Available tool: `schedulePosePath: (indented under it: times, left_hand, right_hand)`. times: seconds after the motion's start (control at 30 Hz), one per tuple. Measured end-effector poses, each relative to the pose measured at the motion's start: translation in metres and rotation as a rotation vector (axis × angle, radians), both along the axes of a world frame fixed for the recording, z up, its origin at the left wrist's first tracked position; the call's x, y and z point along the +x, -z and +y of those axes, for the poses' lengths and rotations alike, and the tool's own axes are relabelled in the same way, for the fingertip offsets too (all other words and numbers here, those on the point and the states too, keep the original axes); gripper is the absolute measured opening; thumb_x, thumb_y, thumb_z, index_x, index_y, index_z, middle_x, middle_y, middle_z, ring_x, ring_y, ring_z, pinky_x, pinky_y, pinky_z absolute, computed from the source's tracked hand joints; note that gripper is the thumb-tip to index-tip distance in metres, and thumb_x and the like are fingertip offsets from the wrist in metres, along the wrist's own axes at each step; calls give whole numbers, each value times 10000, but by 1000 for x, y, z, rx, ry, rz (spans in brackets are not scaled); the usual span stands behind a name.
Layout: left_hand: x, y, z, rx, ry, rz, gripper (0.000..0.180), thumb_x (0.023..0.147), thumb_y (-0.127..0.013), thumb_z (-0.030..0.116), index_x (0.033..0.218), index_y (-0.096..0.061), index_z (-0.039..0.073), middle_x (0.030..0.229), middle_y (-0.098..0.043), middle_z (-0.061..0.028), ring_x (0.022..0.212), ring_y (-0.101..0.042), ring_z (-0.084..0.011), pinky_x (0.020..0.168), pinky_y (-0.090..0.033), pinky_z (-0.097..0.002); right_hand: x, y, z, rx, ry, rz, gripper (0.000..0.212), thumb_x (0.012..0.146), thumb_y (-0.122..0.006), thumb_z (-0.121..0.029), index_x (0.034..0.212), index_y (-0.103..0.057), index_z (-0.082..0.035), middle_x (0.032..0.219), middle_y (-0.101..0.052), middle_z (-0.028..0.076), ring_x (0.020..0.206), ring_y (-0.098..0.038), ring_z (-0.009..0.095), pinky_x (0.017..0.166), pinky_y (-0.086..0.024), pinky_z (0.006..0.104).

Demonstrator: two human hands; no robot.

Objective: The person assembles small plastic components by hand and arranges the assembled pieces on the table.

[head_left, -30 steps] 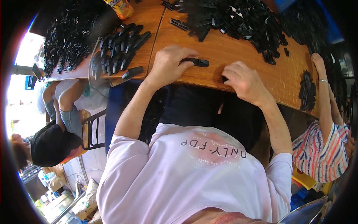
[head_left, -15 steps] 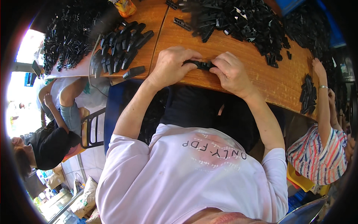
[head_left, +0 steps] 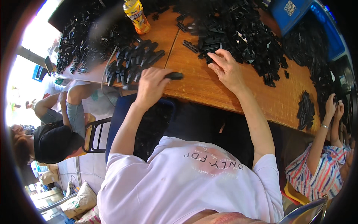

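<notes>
My left hand [head_left: 151,86] is closed on one end of a long black plastic part [head_left: 175,76], just above the wooden table near its front edge. The part's other end sticks out to the right. Over the near edge of a large heap of black plastic parts [head_left: 238,41], my right hand [head_left: 227,70] has its thumb and fingers apart, with nothing plainly between them. Left of the left hand, a group of similar long black parts [head_left: 130,59] lies together on the table.
A yellow drink bottle [head_left: 137,16] stands behind the group of parts. Small black pieces [head_left: 80,44] are heaped at far left. A blue crate [head_left: 289,15] is at back right. Co-workers sit on both sides; a small pile [head_left: 306,112] lies near the right one.
Both hands were together on the black part. My left hand has moved left with it, while my right hand has let go and is at the heap. The view has shifted too.
</notes>
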State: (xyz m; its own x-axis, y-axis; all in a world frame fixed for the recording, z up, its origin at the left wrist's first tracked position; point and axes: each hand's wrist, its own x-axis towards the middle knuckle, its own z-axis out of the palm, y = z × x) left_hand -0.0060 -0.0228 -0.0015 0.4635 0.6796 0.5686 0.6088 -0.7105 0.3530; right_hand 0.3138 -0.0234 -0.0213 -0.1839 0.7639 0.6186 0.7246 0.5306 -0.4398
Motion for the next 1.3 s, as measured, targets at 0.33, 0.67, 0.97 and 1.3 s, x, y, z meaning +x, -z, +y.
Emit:
schedulePosePath:
  times: [0.33,0.67,0.97,1.3]
  left_hand:
    - [-5,-22,-2,266,-336,62,305,935,-645,37,1226,-734,57,1250,-738,-78,1181,-648,-314,1043,-465,-444]
    - [100,-9,128,-298,-112,54,271,996,-618,192,1184,-766,63,1233,-771,-72,1109,-711,-334,970,-539,-467]
    - [77,29,39,296,-105,84,90,806,-720,205,839,-722,122,860,-679,-64,909,-666,-272,847,-528,-412]
    - [79,25,22,-61,95,-156,279,927,-679,168,1139,-723,-8,1230,-655,-115,1041,-687,-345,903,-577,-432]
  right_hand:
    - [-5,-4,-5,161,135,-135,250,895,-827,-220,1082,-734,-83,1219,-653,62,1035,-674,284,799,-583,399]
    - [-42,-28,19,-1,133,-710,166,820,-685,-30,970,-753,-20,1068,-635,117,1057,-604,305,843,-552,439]
    - [-8,-32,-6,-201,-116,-513,438,863,-588,91,1284,-670,3,1166,-621,252,1079,-639,462,908,-555,509]
    - [-25,-11,-79,84,-196,-213,196,962,-718,-8,1152,-677,13,1161,-669,210,1021,-677,435,846,-566,498]
